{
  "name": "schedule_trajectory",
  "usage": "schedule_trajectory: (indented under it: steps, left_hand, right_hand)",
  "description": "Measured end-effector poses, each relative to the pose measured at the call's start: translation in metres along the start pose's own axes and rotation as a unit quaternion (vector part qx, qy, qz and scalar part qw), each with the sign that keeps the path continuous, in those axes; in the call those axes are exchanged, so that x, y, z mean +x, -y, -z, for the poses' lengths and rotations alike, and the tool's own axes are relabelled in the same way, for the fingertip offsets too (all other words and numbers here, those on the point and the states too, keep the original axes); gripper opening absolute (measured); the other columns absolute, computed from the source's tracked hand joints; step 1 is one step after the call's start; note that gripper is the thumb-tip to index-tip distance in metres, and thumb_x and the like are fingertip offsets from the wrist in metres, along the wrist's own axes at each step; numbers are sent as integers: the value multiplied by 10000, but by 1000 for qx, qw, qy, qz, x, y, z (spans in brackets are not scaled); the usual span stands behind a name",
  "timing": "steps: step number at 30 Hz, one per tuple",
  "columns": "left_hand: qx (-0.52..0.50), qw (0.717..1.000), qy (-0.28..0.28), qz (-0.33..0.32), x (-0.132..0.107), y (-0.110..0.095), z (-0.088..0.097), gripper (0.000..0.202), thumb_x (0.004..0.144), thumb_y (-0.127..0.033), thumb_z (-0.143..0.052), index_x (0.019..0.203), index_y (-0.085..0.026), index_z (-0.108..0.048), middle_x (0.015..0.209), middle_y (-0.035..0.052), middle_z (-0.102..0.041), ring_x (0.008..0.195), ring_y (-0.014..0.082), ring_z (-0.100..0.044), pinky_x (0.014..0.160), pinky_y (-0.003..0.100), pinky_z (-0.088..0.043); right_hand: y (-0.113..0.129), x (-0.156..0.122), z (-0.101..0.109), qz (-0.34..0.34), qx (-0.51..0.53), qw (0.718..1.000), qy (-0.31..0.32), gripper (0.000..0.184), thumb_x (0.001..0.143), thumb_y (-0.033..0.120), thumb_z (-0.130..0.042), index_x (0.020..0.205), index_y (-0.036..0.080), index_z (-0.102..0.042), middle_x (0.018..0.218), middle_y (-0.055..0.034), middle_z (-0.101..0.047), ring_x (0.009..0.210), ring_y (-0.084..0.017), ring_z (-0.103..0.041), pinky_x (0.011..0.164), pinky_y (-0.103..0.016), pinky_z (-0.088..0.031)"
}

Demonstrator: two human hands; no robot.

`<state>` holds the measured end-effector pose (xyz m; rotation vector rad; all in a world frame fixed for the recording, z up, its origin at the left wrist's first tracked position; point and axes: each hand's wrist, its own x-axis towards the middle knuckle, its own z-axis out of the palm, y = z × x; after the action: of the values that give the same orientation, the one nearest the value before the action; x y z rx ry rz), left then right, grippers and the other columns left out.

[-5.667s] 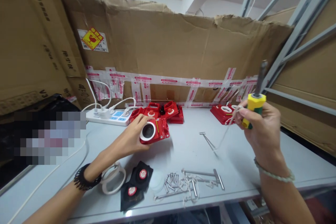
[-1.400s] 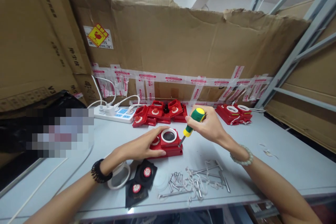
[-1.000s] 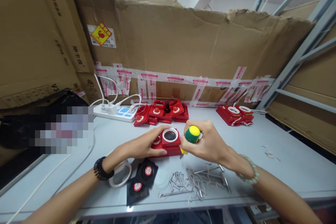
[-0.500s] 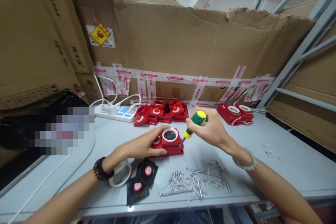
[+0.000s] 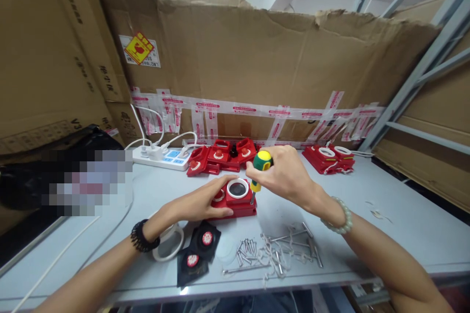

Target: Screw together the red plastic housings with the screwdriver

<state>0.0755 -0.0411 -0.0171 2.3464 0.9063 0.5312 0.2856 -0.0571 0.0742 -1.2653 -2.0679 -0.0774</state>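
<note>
My left hand (image 5: pixel 200 200) grips the left side of a red box-shaped housing (image 5: pixel 240 211), thumb along its front face and fingers over its top. A white ring (image 5: pixel 237 189) with a dark round centre sits on the housing's top. In my right hand (image 5: pixel 290 173) is a green and yellow screwdriver (image 5: pixel 263 162), held almost upright. Its metal shaft points down at the housing's right corner; the tip's exact seat is too small to tell. Close in front lie several screws (image 5: pixel 246 250) and two black squares (image 5: pixel 206 239) with red and white round labels.
Several red housings (image 5: pixel 219 154) lie at the back beside a white power strip (image 5: pixel 161 157). More red housings with white rings (image 5: pixel 328 159) stand back right. Long metal rods (image 5: pixel 293 240) and a loose white ring (image 5: pixel 169 244) lie near the front edge. A cardboard wall (image 5: pixel 235 58) closes the back.
My right hand has shifted left, tipping the screwdriver from a slant to nearly upright over the housing's right corner. My left hand and the housing have stayed in place.
</note>
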Motion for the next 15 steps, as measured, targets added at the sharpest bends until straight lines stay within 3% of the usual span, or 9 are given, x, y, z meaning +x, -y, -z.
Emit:
schedule_trajectory:
  steps: [11, 15]
  left_hand:
    - [-2, 1000, 2, -7, 0, -5, 2, 704, 792, -372, -645, 1379, -256, -274, 1369, 81, -419, 1221, 260, -437, 1036, 391, -358]
    - [0, 1000, 1, -1, 0, -3, 1, 704, 792, -367, -644, 1375, -243, -270, 1350, 93, -432, 1216, 270, -442, 1031, 402, -362]
  right_hand:
    - [-5, 1, 0, -46, -74, 996, -2, 434, 724, 480, -556, 465, 205, -342, 446, 18, -369, 457, -95, -219, 480, -292, -197]
    - [-7, -8, 1, -7, -27, 1000, -7, 264, 764, 430, -550, 641, 209, -476, 490, 32, -451, 446, -93, -302, 475, -271, -223]
